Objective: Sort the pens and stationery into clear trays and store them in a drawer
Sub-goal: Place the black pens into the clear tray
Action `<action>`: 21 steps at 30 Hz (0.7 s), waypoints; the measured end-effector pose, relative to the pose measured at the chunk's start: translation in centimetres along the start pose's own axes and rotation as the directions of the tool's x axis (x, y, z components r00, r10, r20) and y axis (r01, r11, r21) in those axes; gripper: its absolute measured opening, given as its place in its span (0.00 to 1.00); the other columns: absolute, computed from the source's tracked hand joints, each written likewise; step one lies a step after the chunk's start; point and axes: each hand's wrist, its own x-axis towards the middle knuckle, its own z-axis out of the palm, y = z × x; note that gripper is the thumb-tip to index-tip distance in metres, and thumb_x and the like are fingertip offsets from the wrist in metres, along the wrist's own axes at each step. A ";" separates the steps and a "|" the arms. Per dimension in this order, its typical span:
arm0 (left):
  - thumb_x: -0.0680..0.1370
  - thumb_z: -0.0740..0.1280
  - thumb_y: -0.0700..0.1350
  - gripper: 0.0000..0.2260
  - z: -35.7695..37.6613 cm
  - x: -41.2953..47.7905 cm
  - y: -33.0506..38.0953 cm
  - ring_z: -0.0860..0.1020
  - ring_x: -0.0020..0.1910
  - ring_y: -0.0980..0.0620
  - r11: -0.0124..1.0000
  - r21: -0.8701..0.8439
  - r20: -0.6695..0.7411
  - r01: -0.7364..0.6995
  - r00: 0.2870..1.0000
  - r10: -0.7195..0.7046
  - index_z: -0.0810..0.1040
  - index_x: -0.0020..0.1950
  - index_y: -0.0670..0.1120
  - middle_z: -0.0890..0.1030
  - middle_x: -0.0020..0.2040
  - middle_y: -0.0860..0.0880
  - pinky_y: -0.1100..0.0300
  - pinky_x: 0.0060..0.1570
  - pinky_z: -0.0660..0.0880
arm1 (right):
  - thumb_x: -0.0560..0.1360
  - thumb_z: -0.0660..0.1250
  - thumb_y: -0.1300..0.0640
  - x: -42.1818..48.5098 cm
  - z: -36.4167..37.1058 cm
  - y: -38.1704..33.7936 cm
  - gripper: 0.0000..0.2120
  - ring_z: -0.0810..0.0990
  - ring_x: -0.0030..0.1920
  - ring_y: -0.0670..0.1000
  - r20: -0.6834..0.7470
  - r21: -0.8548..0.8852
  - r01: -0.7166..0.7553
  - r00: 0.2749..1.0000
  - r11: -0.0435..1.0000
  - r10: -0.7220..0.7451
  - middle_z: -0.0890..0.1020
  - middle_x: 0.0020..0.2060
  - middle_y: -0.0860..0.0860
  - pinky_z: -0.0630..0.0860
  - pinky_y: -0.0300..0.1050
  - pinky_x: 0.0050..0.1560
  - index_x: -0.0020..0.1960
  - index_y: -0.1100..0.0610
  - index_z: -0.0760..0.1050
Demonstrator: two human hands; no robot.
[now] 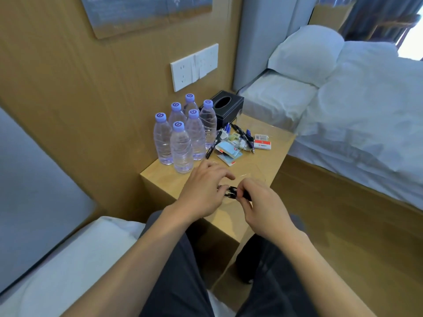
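Observation:
Both hands meet over the near part of the wooden nightstand. My right hand pinches a bundle of black pens near its end. My left hand touches the same bundle with its fingertips, the other fingers spread. Faint edges of a clear tray show just beyond the hands. Farther back lies a pile of stationery: blue and black pens, sticky-note pads, small packets. A white and red eraser lies at the pile's right.
Several water bottles with purple caps stand at the nightstand's back left. A black tissue box sits behind the pile. A bed with white bedding is on the right, another bed's corner at lower left. My knees are below.

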 end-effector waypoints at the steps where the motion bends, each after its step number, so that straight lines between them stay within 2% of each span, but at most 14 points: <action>1: 0.79 0.68 0.46 0.12 0.0 0.2 0.0 0.69 0.64 0.55 1.000 -0.008 0.043 0.020 0.999 -0.019 0.78 0.61 0.58 0.76 0.62 0.55 0.55 0.66 0.67 | 0.77 0.65 0.61 0.1 0.0 -0.2 0.07 0.72 0.42 0.47 0.007 0.009 0.014 1.000 1.000 -0.014 0.76 0.41 0.44 0.75 0.47 0.43 0.46 0.51 0.71; 3: 0.77 0.67 0.45 0.13 -0.2 0.8 0.0 0.73 0.58 0.54 0.997 -0.030 0.126 0.066 0.990 -0.062 0.78 0.56 0.61 0.75 0.57 0.54 0.53 0.61 0.73 | 0.77 0.65 0.61 0.4 0.1 -0.4 0.07 0.71 0.43 0.45 0.014 0.048 0.012 1.000 0.999 -0.012 0.75 0.41 0.42 0.74 0.46 0.43 0.45 0.50 0.71; 5: 0.75 0.66 0.42 0.12 -0.4 1.5 -0.1 0.75 0.51 0.57 0.994 -0.075 0.198 0.079 0.978 -0.063 0.79 0.52 0.60 0.77 0.52 0.57 0.51 0.53 0.77 | 0.77 0.66 0.61 1.0 0.2 -0.3 0.08 0.71 0.43 0.45 0.007 0.104 0.006 1.000 0.995 -0.006 0.73 0.40 0.41 0.74 0.46 0.42 0.45 0.49 0.70; 9: 0.73 0.67 0.40 0.13 -0.9 2.9 0.0 0.77 0.40 0.53 0.975 -0.202 0.238 0.094 0.970 -0.045 0.81 0.52 0.55 0.80 0.46 0.60 0.48 0.45 0.79 | 0.77 0.67 0.60 2.4 0.2 0.6 0.08 0.72 0.45 0.43 -0.033 0.169 0.012 0.999 0.986 -0.007 0.73 0.40 0.38 0.74 0.45 0.43 0.47 0.49 0.71; 11: 0.75 0.69 0.40 0.12 -1.0 3.6 -0.2 0.78 0.40 0.52 0.974 -0.203 0.207 0.099 0.977 -0.057 0.81 0.54 0.55 0.81 0.46 0.59 0.48 0.46 0.79 | 0.77 0.68 0.60 3.0 0.1 1.1 0.12 0.75 0.48 0.44 -0.054 0.190 0.020 0.998 0.981 -0.010 0.75 0.44 0.39 0.75 0.45 0.46 0.56 0.47 0.72; 14: 0.77 0.69 0.41 0.09 -1.2 4.4 -0.8 0.79 0.41 0.52 0.962 -0.225 0.151 0.154 0.981 -0.121 0.82 0.53 0.54 0.82 0.46 0.58 0.53 0.44 0.79 | 0.76 0.70 0.61 3.6 0.3 2.0 0.28 0.77 0.47 0.47 -0.084 0.270 0.000 0.996 0.963 0.024 0.77 0.45 0.42 0.76 0.44 0.46 0.70 0.44 0.66; 17: 0.76 0.70 0.38 0.07 -1.1 4.3 -1.9 0.82 0.39 0.57 0.907 -0.337 0.074 0.253 0.967 -0.243 0.81 0.48 0.51 0.83 0.43 0.54 0.59 0.42 0.79 | 0.74 0.72 0.63 4.2 0.9 2.8 0.29 0.78 0.45 0.46 -0.087 0.428 -0.106 0.984 0.897 0.157 0.79 0.42 0.45 0.74 0.36 0.45 0.70 0.47 0.67; 19: 0.75 0.70 0.37 0.07 -0.6 3.9 -3.1 0.84 0.43 0.55 0.834 -0.449 0.018 0.321 0.936 -0.351 0.80 0.46 0.50 0.85 0.43 0.50 0.58 0.46 0.80 | 0.73 0.73 0.65 4.4 1.3 3.2 0.25 0.79 0.43 0.44 -0.058 0.537 -0.188 0.964 0.823 0.258 0.80 0.42 0.48 0.73 0.32 0.44 0.66 0.50 0.70; 21: 0.75 0.70 0.35 0.07 0.3 3.3 -4.6 0.85 0.45 0.52 0.744 -0.540 -0.010 0.394 0.881 -0.473 0.80 0.46 0.48 0.86 0.42 0.48 0.57 0.50 0.79 | 0.73 0.74 0.65 4.4 1.8 3.5 0.23 0.79 0.41 0.44 -0.021 0.608 -0.250 0.944 0.753 0.330 0.81 0.42 0.50 0.73 0.33 0.42 0.63 0.51 0.72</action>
